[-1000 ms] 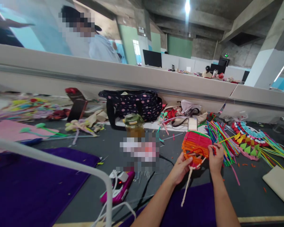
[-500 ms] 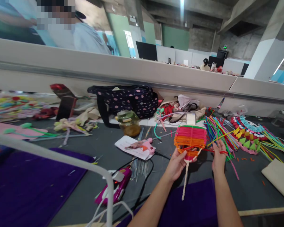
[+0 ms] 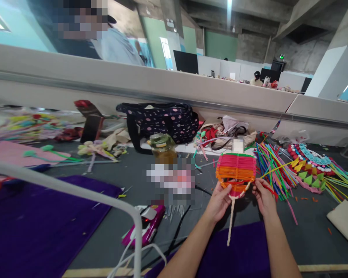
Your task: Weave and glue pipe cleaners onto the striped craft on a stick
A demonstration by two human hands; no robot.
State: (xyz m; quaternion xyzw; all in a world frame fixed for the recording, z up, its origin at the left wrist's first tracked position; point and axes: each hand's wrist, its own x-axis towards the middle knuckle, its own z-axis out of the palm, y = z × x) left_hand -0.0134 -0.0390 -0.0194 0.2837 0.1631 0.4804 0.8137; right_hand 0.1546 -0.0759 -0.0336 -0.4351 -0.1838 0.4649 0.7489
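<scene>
A fan-shaped piece (image 3: 237, 165) wound with pink and orange pipe cleaners, green along its top, has a thin cream handle pointing down. My left hand (image 3: 219, 202) grips its lower left edge, thumb in front. At the lower right edge, my right hand (image 3: 263, 195) pinches a red pipe cleaner (image 3: 269, 188), which also runs across the frame's lower part. A gap shows between the orange rows there. Just right of the piece lies a bundle of colourful pipe cleaners (image 3: 274, 168).
A glass jar (image 3: 163, 148) stands before a dark patterned bag (image 3: 165, 121). A magenta device (image 3: 147, 226) with cables lies left of my arms. A white curved tube (image 3: 104, 193) crosses the left foreground over purple cloth (image 3: 46, 227). A beaded, petalled piece (image 3: 310, 164) rests at right.
My right hand has moved in from the right to the fan-shaped piece's edge, bringing the red pipe cleaner. My left hand keeps its hold. The view has shifted slightly.
</scene>
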